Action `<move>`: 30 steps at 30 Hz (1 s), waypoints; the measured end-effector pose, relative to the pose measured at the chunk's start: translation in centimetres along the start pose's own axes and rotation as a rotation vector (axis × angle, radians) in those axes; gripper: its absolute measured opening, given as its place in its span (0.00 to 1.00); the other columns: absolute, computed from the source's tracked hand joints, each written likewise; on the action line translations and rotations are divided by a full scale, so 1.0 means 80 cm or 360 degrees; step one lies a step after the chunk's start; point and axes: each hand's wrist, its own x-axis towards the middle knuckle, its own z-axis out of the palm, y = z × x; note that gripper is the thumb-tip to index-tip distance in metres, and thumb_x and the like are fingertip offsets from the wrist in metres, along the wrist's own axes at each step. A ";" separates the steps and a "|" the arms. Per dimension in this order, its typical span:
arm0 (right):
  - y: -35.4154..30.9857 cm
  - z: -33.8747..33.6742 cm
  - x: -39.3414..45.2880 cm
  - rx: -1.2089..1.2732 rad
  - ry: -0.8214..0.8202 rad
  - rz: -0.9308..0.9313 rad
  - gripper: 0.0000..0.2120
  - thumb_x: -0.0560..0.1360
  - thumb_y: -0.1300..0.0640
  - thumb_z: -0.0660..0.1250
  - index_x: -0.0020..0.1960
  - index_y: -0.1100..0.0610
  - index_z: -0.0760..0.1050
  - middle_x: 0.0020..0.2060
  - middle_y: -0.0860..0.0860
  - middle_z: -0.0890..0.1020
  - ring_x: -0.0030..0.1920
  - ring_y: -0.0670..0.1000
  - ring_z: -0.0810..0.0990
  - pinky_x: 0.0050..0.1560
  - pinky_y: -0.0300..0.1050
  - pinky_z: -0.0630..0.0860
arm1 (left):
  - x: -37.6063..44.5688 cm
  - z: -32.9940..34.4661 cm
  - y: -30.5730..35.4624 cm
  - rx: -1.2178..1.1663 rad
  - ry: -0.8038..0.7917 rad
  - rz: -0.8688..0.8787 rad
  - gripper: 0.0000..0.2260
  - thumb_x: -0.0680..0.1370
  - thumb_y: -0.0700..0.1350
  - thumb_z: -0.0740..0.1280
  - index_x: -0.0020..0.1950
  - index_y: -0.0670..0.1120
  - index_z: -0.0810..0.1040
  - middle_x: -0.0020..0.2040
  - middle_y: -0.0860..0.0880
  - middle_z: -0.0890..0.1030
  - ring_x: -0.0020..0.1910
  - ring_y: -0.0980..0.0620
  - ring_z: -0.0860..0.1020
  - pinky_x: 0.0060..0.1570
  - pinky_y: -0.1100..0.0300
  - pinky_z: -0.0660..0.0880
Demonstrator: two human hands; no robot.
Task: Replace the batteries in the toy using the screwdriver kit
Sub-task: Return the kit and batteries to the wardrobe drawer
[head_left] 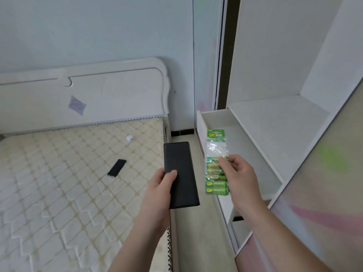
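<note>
While the left hand (159, 185) grips a flat black rectangular case (180, 174), thumb curled over its matte top face and fingers hidden underneath, the right hand (237, 174) pinches a pack of batteries (216, 165) with thumb and fingertips at about mid-height. Case is long, smooth, with rounded edges, held above the gap between bed and cabinet. Battery pack is crinkly clear plastic with a green card header at top; green and yellow cylinder cells sit stacked in the lower half, upper plastic part looks empty. Pack hangs upright just over the front of an open white drawer (214, 118), smooth laminate, boxy. White shelf unit (275, 114) to the right, flat glossy panels. Left side: bare mattress (59, 173), cream quilted fabric with diamond stitching. On it lie a small black flat rectangular object (116, 167) and, well apart, a tiny white cube-like thing (129, 138). White curved headboard (98, 95) behind, with a pale purple sticker (77, 105). Toy not identifiable.
</note>
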 end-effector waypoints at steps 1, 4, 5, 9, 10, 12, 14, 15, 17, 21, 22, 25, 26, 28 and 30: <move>-0.002 0.006 0.019 0.0022 -0.0013 0.0000 0.07 0.73 0.51 0.70 0.43 0.55 0.77 0.40 0.57 0.83 0.39 0.55 0.82 0.43 0.61 0.80 | 0.017 0.006 0.008 -0.0007 0.0003 0.0005 0.07 0.80 0.43 0.63 0.54 0.45 0.80 0.46 0.47 0.84 0.39 0.56 0.82 0.32 0.64 0.76; -0.010 0.021 0.069 0.0051 -0.0051 -0.0001 0.06 0.75 0.54 0.69 0.44 0.57 0.77 0.39 0.56 0.83 0.38 0.53 0.83 0.38 0.52 0.81 | 0.061 0.022 0.034 0.0029 0.0000 0.0058 0.07 0.80 0.43 0.62 0.53 0.46 0.80 0.44 0.49 0.85 0.39 0.57 0.82 0.33 0.64 0.76; -0.012 0.025 0.084 0.0056 -0.0063 -0.0003 0.06 0.76 0.54 0.68 0.45 0.57 0.77 0.39 0.55 0.83 0.37 0.52 0.83 0.37 0.50 0.81 | 0.075 0.027 0.041 0.0037 0.0004 0.0086 0.07 0.80 0.43 0.62 0.53 0.46 0.80 0.44 0.50 0.85 0.40 0.57 0.82 0.34 0.63 0.76; -0.018 0.040 0.136 0.0076 -0.0034 -0.0007 0.06 0.76 0.54 0.68 0.45 0.57 0.77 0.38 0.53 0.83 0.38 0.53 0.84 0.40 0.51 0.82 | 0.127 0.042 0.059 0.0001 0.0038 0.0100 0.07 0.80 0.43 0.63 0.51 0.47 0.81 0.43 0.51 0.85 0.39 0.58 0.82 0.36 0.63 0.76; -0.019 0.044 0.149 0.0105 -0.0018 -0.0012 0.06 0.76 0.55 0.68 0.45 0.58 0.77 0.38 0.53 0.84 0.38 0.53 0.84 0.40 0.51 0.82 | 0.141 0.046 0.063 0.0006 0.0019 0.0095 0.07 0.80 0.43 0.63 0.52 0.47 0.80 0.44 0.50 0.85 0.39 0.58 0.82 0.35 0.63 0.76; -0.019 0.048 0.168 0.0142 0.0024 -0.0029 0.06 0.77 0.56 0.67 0.45 0.59 0.76 0.37 0.53 0.83 0.37 0.52 0.84 0.36 0.48 0.81 | 0.165 0.054 0.069 0.0025 -0.0019 0.0085 0.07 0.80 0.43 0.63 0.53 0.46 0.80 0.46 0.48 0.85 0.40 0.56 0.82 0.34 0.64 0.76; -0.018 0.052 0.186 0.0153 0.0066 -0.0052 0.06 0.77 0.57 0.67 0.43 0.59 0.76 0.35 0.52 0.82 0.35 0.50 0.82 0.34 0.45 0.78 | 0.194 0.062 0.073 0.0039 -0.0045 0.0073 0.07 0.80 0.43 0.63 0.53 0.44 0.80 0.46 0.47 0.84 0.41 0.55 0.82 0.34 0.63 0.76; -0.014 0.053 0.199 0.0153 0.0106 -0.0050 0.06 0.77 0.57 0.67 0.43 0.58 0.76 0.34 0.52 0.81 0.34 0.49 0.81 0.34 0.45 0.78 | 0.214 0.068 0.074 0.0045 -0.0076 0.0061 0.07 0.80 0.43 0.63 0.53 0.44 0.80 0.46 0.46 0.84 0.41 0.54 0.82 0.34 0.62 0.77; -0.006 0.054 0.228 0.0151 0.0206 -0.0039 0.06 0.77 0.57 0.67 0.41 0.57 0.76 0.34 0.52 0.81 0.34 0.49 0.80 0.34 0.45 0.77 | 0.256 0.081 0.077 0.0064 -0.0152 0.0045 0.08 0.80 0.43 0.63 0.54 0.44 0.80 0.47 0.46 0.84 0.42 0.54 0.82 0.36 0.62 0.77; 0.002 0.054 0.290 0.0134 0.0386 -0.0024 0.06 0.77 0.57 0.67 0.42 0.57 0.76 0.35 0.53 0.81 0.34 0.49 0.81 0.34 0.45 0.77 | 0.345 0.109 0.076 0.0132 -0.0310 0.0021 0.07 0.80 0.43 0.63 0.52 0.44 0.80 0.47 0.45 0.84 0.45 0.51 0.81 0.42 0.58 0.75; 0.003 0.054 0.305 0.0138 0.0444 -0.0010 0.06 0.77 0.57 0.66 0.42 0.57 0.76 0.36 0.54 0.82 0.34 0.49 0.81 0.35 0.46 0.78 | 0.368 0.117 0.076 0.0164 -0.0359 0.0013 0.07 0.80 0.43 0.63 0.52 0.44 0.80 0.48 0.44 0.84 0.45 0.51 0.81 0.44 0.57 0.75; 0.008 0.055 0.347 0.0150 0.0593 0.0031 0.05 0.77 0.57 0.67 0.44 0.57 0.76 0.39 0.58 0.83 0.37 0.54 0.83 0.39 0.52 0.80 | 0.429 0.142 0.078 0.0256 -0.0528 -0.0043 0.07 0.80 0.44 0.63 0.53 0.44 0.79 0.48 0.45 0.85 0.45 0.51 0.82 0.42 0.58 0.76; 0.010 0.055 0.357 0.0133 0.0639 0.0063 0.05 0.77 0.56 0.67 0.44 0.57 0.76 0.39 0.57 0.83 0.38 0.54 0.84 0.41 0.53 0.81 | 0.445 0.150 0.077 0.0288 -0.0592 -0.0076 0.07 0.80 0.44 0.63 0.54 0.45 0.79 0.48 0.45 0.85 0.45 0.51 0.83 0.41 0.58 0.77; 0.013 0.052 0.374 0.0103 0.0750 0.0106 0.05 0.77 0.56 0.67 0.46 0.57 0.76 0.39 0.55 0.84 0.38 0.52 0.85 0.40 0.51 0.82 | 0.476 0.165 0.074 0.0347 -0.0716 -0.0146 0.08 0.80 0.45 0.63 0.55 0.44 0.79 0.49 0.44 0.85 0.46 0.50 0.83 0.42 0.58 0.77; 0.019 0.046 0.384 0.0088 0.0901 0.0126 0.05 0.77 0.56 0.67 0.47 0.58 0.75 0.39 0.56 0.83 0.35 0.50 0.83 0.35 0.44 0.81 | 0.503 0.178 0.070 0.0393 -0.0802 -0.0200 0.08 0.80 0.45 0.63 0.55 0.44 0.79 0.49 0.43 0.84 0.45 0.49 0.82 0.42 0.57 0.77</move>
